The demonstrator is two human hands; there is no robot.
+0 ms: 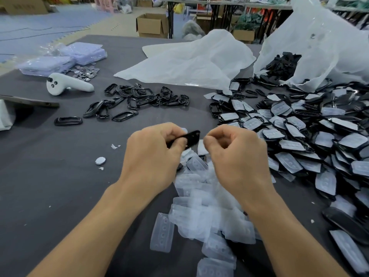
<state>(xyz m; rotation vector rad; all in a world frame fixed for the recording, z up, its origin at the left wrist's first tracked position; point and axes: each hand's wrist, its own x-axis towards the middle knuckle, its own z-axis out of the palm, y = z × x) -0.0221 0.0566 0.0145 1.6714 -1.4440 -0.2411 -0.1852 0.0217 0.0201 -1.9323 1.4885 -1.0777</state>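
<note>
Centre: black key-fob shell (190, 137), just above grey table (60, 186), pinched in L hand (153, 154). R hand (235, 154) at shell's 3 o'clock, fingers curled, tips together; whether it holds anything: can't tell. Clear button pads (199, 212) heaped at 6; pile of shells w/ pads (309, 140) at 3; black frames (135, 100) at 11.
</note>
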